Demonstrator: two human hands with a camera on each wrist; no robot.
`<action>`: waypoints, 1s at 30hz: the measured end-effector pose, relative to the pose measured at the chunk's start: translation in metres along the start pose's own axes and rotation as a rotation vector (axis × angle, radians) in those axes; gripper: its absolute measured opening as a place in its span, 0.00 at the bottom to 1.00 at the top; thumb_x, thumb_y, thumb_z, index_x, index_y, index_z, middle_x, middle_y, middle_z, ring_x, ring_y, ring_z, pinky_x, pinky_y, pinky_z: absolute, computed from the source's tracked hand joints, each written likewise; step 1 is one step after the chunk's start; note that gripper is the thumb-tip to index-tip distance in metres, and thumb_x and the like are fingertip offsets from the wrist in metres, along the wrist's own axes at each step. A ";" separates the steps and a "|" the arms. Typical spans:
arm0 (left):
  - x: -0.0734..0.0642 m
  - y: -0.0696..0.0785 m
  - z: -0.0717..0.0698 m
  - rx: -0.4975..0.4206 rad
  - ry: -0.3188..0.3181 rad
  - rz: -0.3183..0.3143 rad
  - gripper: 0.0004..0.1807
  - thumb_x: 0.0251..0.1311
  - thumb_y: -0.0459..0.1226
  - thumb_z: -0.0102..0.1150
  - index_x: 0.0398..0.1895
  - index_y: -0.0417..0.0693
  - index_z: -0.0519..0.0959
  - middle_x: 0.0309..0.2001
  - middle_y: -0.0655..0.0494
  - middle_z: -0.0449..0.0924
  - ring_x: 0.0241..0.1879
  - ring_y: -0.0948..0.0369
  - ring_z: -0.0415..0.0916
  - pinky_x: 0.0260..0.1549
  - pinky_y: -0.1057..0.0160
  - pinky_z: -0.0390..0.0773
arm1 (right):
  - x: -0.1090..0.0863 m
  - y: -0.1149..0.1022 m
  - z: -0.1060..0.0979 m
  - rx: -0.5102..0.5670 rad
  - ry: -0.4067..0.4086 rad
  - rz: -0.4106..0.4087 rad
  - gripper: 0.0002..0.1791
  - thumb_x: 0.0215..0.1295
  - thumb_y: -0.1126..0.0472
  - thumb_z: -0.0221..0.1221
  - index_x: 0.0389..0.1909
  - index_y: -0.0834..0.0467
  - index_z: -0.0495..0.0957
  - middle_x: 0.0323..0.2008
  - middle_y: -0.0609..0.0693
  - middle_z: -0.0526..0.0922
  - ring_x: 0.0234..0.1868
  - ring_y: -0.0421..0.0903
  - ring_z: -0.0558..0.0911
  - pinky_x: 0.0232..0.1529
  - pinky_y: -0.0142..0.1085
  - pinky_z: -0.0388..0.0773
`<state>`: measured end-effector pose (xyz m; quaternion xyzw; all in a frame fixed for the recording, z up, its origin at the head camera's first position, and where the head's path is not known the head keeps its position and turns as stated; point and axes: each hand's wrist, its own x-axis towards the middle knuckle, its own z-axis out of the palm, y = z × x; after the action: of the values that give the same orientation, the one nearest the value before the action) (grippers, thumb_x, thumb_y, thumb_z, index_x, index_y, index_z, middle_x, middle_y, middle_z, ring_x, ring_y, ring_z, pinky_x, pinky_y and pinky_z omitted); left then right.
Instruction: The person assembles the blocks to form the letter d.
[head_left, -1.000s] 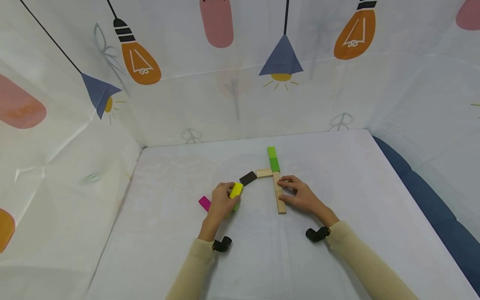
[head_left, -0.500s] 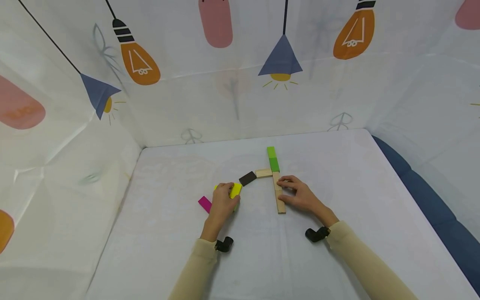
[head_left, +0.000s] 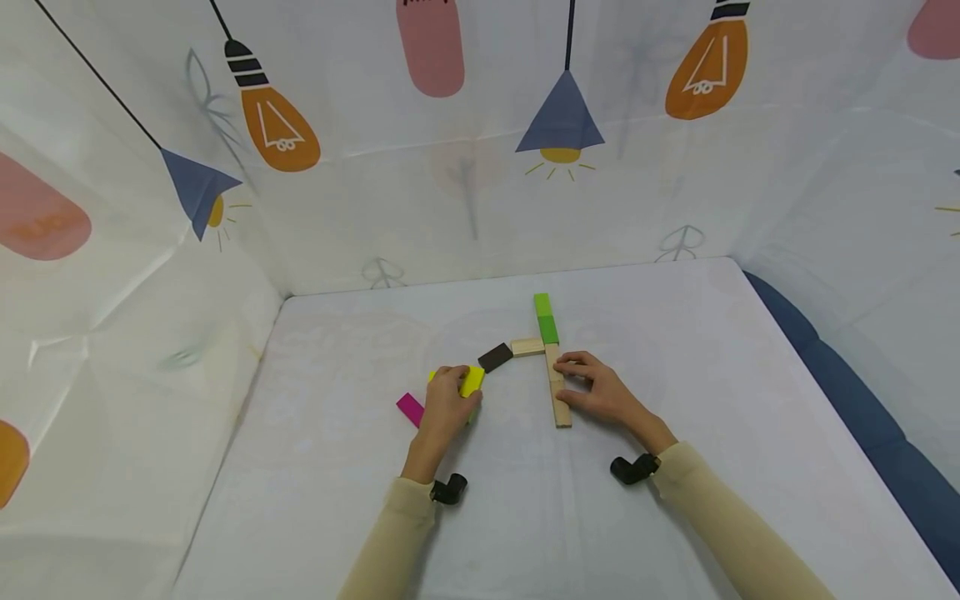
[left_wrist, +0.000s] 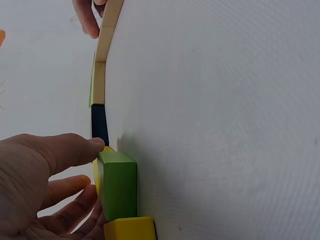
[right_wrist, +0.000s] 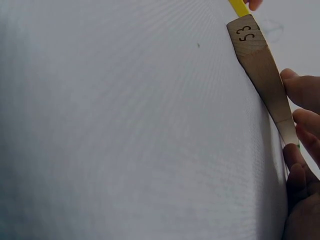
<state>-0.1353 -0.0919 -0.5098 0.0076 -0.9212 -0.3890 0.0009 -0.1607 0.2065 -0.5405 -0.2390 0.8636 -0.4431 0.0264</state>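
My left hand point(head_left: 444, 408) lies over the left end of a line of blocks, holding a yellow block point(head_left: 472, 381) between thumb and fingers. Close under that thumb in the left wrist view stands a green block point(left_wrist: 118, 187), with an orange-yellow block point(left_wrist: 131, 229) at its near end. A magenta block point(head_left: 409, 408) pokes out left of this hand. Thumb and fingertips of my right hand point(head_left: 602, 393) touch the right side of two plain wooden blocks point(head_left: 562, 410) laid end to end. The number 53 marks the near wooden block's end point(right_wrist: 245, 34) in the right wrist view.
A dark block point(head_left: 496, 357) and another plain wooden block point(head_left: 528, 347) bridge the space between both hands' blocks. Two green blocks point(head_left: 546, 317) continue the right row away from me. Beneath everything is a white-covered table point(head_left: 510, 517), with a printed curtain point(head_left: 465, 192) behind it.
Over the first half second my left hand shifted slightly right and turned, and yellow came into view on its left side. Since then both hands have stayed nearly still.
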 end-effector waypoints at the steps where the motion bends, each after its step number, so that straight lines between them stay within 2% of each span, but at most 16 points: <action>1: 0.000 0.000 0.000 0.000 -0.003 -0.001 0.25 0.60 0.34 0.70 0.61 0.35 0.80 0.56 0.40 0.80 0.54 0.48 0.79 0.59 0.50 0.81 | 0.000 0.000 0.000 -0.001 0.000 0.000 0.27 0.64 0.59 0.71 0.62 0.63 0.81 0.64 0.60 0.76 0.68 0.63 0.73 0.66 0.61 0.71; 7: -0.004 0.000 -0.007 0.006 -0.011 0.034 0.27 0.59 0.36 0.73 0.61 0.38 0.80 0.57 0.40 0.79 0.53 0.48 0.80 0.56 0.51 0.82 | 0.000 0.001 0.000 -0.001 0.002 -0.002 0.26 0.63 0.59 0.71 0.62 0.63 0.81 0.64 0.60 0.77 0.68 0.63 0.73 0.66 0.61 0.71; 13: -0.011 -0.003 -0.027 0.066 -0.018 0.079 0.29 0.58 0.38 0.74 0.63 0.42 0.79 0.60 0.41 0.77 0.58 0.46 0.77 0.61 0.47 0.79 | 0.000 0.000 0.000 -0.002 0.001 -0.005 0.26 0.64 0.59 0.71 0.62 0.63 0.81 0.64 0.60 0.76 0.68 0.63 0.73 0.66 0.61 0.71; 16: -0.016 -0.008 -0.037 0.099 -0.036 0.094 0.30 0.58 0.39 0.74 0.64 0.44 0.79 0.61 0.43 0.77 0.61 0.45 0.74 0.62 0.46 0.78 | 0.000 0.001 0.000 -0.004 0.005 -0.004 0.26 0.63 0.60 0.71 0.62 0.62 0.81 0.64 0.60 0.76 0.68 0.63 0.73 0.66 0.60 0.71; 22: -0.023 -0.025 -0.051 0.184 -0.055 0.172 0.30 0.57 0.40 0.74 0.63 0.45 0.80 0.60 0.44 0.78 0.60 0.44 0.73 0.59 0.45 0.78 | 0.000 0.001 0.000 -0.001 0.010 -0.011 0.26 0.63 0.60 0.71 0.61 0.63 0.81 0.64 0.61 0.76 0.68 0.63 0.73 0.66 0.60 0.71; 26: -0.026 -0.032 -0.058 0.198 -0.056 0.176 0.30 0.56 0.41 0.76 0.63 0.48 0.80 0.61 0.45 0.77 0.61 0.45 0.72 0.60 0.44 0.78 | 0.000 0.002 0.001 -0.005 0.019 -0.016 0.26 0.62 0.61 0.72 0.61 0.63 0.81 0.64 0.61 0.77 0.68 0.63 0.74 0.66 0.60 0.71; 30: -0.030 -0.035 -0.059 0.186 -0.067 0.167 0.30 0.55 0.42 0.77 0.63 0.49 0.81 0.62 0.46 0.77 0.62 0.45 0.72 0.60 0.43 0.78 | 0.001 0.003 0.001 -0.005 0.015 -0.015 0.26 0.62 0.61 0.72 0.61 0.63 0.81 0.64 0.61 0.76 0.68 0.63 0.74 0.66 0.60 0.71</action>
<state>-0.1048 -0.1582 -0.4942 -0.0819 -0.9503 -0.3005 0.0016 -0.1621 0.2069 -0.5434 -0.2425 0.8630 -0.4429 0.0160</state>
